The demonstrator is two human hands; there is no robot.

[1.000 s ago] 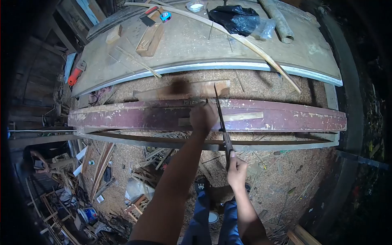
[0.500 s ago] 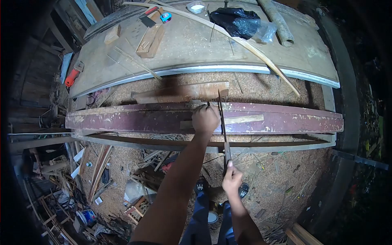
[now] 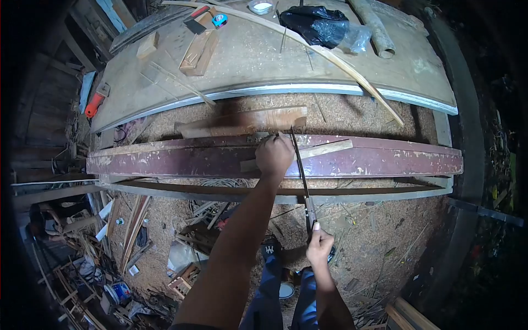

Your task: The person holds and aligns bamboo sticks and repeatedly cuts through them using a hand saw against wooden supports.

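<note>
My right hand (image 3: 320,247) is closed around the handle of a narrow saw (image 3: 302,173). The saw's thin blade points away from me and lies across a short wooden strip (image 3: 325,149). That strip rests slantwise on a long beam (image 3: 385,160) with chipped maroon paint. Just left of the blade, my left hand (image 3: 275,154) is closed over the strip and holds it against the beam. My hand covers the strip's middle, and its fingertips are mostly hidden. Beyond the beam lies a loose brown board (image 3: 247,122).
A wide work table (image 3: 253,60) stands behind, bearing a wooden hand plane (image 3: 199,53), a blue tape measure (image 3: 219,21), a black plastic bag (image 3: 316,25) and a long curved strip (image 3: 341,60). An orange power tool (image 3: 95,103) is at the left. Shavings and scraps cover the ground.
My right hand and the saw have drawn back slightly towards me, the blade tip now nearer the beam. My left hand stays on the strip. The view has shifted a little.
</note>
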